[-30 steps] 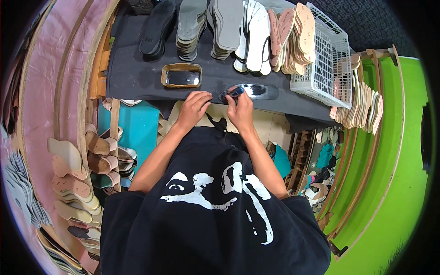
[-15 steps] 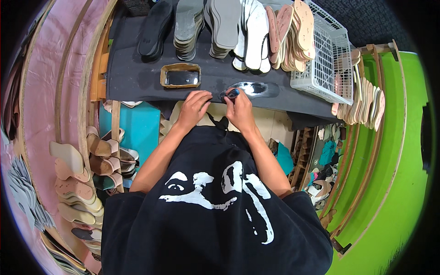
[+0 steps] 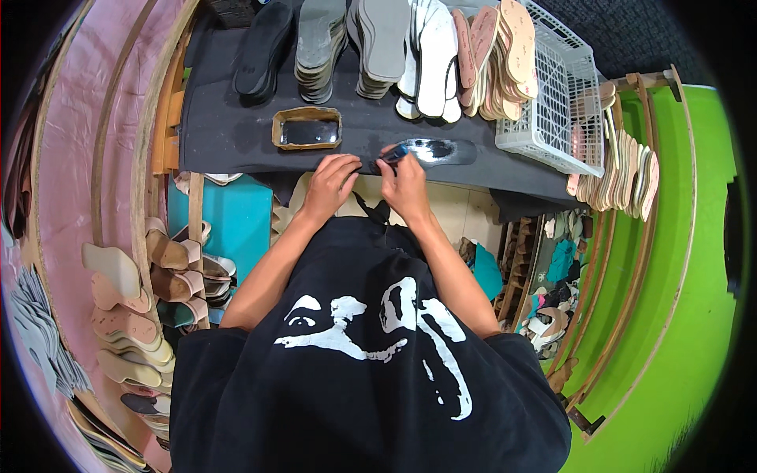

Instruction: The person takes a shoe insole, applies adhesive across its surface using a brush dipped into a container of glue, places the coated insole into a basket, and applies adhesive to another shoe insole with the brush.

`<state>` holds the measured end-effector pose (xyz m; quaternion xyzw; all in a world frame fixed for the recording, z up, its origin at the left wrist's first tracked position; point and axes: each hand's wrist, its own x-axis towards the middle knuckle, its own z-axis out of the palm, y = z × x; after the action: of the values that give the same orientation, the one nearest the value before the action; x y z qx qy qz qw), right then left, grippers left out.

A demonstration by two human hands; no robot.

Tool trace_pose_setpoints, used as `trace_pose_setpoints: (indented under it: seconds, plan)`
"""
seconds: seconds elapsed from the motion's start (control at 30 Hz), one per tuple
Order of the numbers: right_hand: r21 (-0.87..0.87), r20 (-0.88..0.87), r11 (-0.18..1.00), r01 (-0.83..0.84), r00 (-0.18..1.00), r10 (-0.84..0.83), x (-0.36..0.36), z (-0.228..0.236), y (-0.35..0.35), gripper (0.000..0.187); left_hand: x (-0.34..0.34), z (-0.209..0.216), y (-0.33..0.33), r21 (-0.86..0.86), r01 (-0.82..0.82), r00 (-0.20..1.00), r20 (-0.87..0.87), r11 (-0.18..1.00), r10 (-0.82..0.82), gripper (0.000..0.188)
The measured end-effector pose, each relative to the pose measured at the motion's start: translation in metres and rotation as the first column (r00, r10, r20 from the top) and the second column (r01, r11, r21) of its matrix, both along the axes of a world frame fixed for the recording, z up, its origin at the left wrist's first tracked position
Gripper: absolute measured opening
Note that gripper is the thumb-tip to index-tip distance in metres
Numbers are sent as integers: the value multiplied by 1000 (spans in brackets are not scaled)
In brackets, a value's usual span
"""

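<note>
A black insole [image 3: 453, 153] lies crosswise near the table's front edge, a wet, shiny coat over its middle. My right hand [image 3: 405, 184] is closed around a dark-handled brush [image 3: 399, 153] with a bluish end, held slanting over the insole's left part. The brush's tip is hard to make out against the black cloth. My left hand [image 3: 330, 185] rests at the table edge beside the insole's left end, its fingers bent and close together. What its fingertips pinch is hidden. Behind the left hand stands a brown-rimmed tray [image 3: 276, 130] with dark, glossy liquid inside.
Along the table's far side lie stacked insoles: black [image 3: 262, 51], grey [image 3: 383, 39], white [image 3: 434, 59] and beige [image 3: 516, 51]. A white plastic basket [image 3: 587, 110] stands at right. Racks hold insoles [image 3: 623, 173] on the right and shoes [image 3: 169, 251] on the left.
My right hand has moved slightly left, and the brush has tilted from nearly upright to a flatter slant. My left hand stays almost in place at the table edge.
</note>
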<state>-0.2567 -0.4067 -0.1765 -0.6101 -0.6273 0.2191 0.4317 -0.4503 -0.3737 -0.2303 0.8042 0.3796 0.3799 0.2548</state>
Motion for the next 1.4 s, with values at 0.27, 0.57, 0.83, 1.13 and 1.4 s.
trace_pose_setpoints:
  seconds: [0.27, 0.57, 0.83, 1.13, 1.4]
  plan:
    - [-120, -88, 989, 88, 991, -99, 22, -1, -14, 24, -2, 2, -3, 12, 15, 999, -37, 1000, -14, 31]
    - [77, 71, 997, -28, 997, 22, 21, -7, -18, 23, -2, 12, -8, -59, 68, 974, -210, 996, -79, 54]
    - [28, 21, 947, 320, 947, -320, 71, -3, -31, 20, -1, 10, -8, -63, 119, 955, -265, 991, -131, 59]
    - [103, -8, 970, 221, 975, -221, 42, 1, -23, 22, 3, 8, -2, -1, 114, 961, -253, 993, -111, 60]
    - [181, 241, 926, 332, 898, -369, 91, 1, 3, 26, 2, 2, 0, 1, 122, 968, -219, 993, -118, 59]
